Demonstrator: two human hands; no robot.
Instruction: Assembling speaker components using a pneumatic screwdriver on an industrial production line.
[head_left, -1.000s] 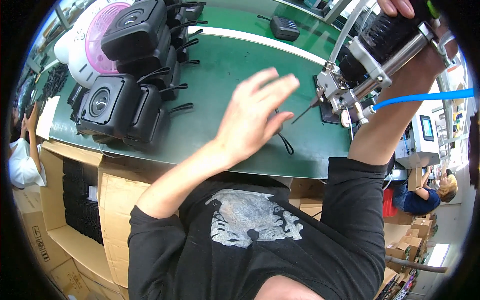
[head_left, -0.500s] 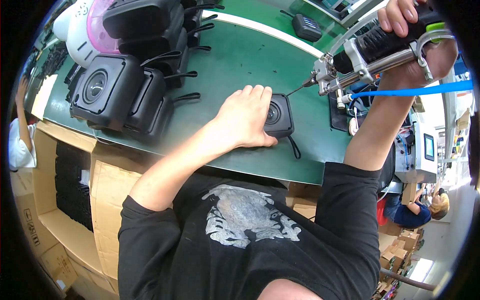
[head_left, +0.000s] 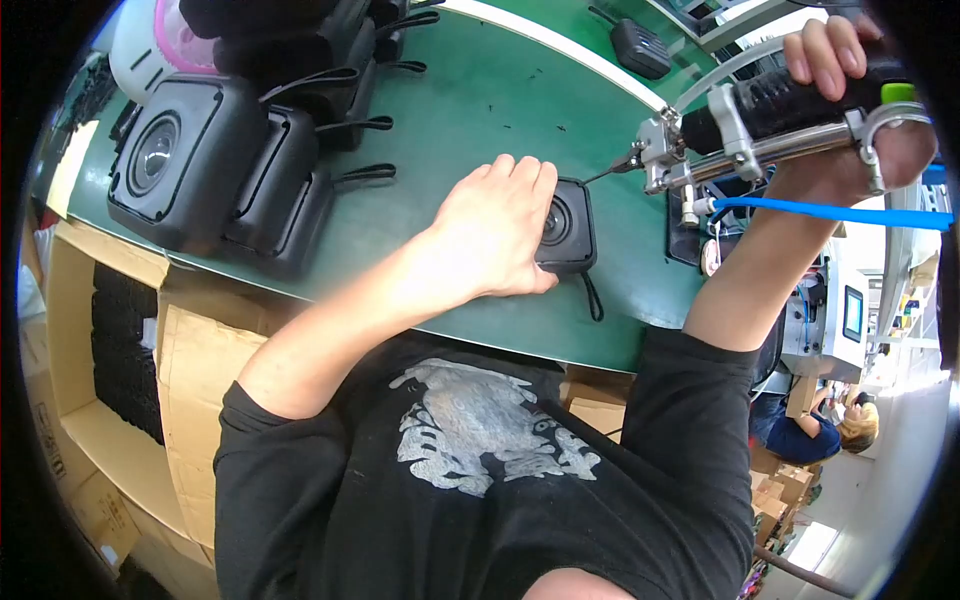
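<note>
A small square black speaker [head_left: 573, 238] with a round cone lies face up on the green bench, its wrist strap hanging toward me. My left hand [head_left: 497, 225] is closed over its left side, fingers at the far edge and thumb at the near edge. My right hand [head_left: 828, 62] is wrapped round the black grip of a power screwdriver [head_left: 775, 105], held almost level in a metal clamp with a blue air hose [head_left: 830, 211]. Its thin bit reaches the speaker's far right corner; the screw there is too small to make out.
Several black speakers [head_left: 185, 165] with straps are stacked at the left, beside a white and pink fan-like object [head_left: 150, 55]. Another speaker [head_left: 640, 48] lies beyond the bench's white edge. An open carton [head_left: 195, 400] with black parts stands below left. A co-worker [head_left: 800, 430] sits far right.
The view has shifted slightly, so the stack sits farther left and the speaker a little farther right. Both holds stay the same, and the bit remains at the same corner.
</note>
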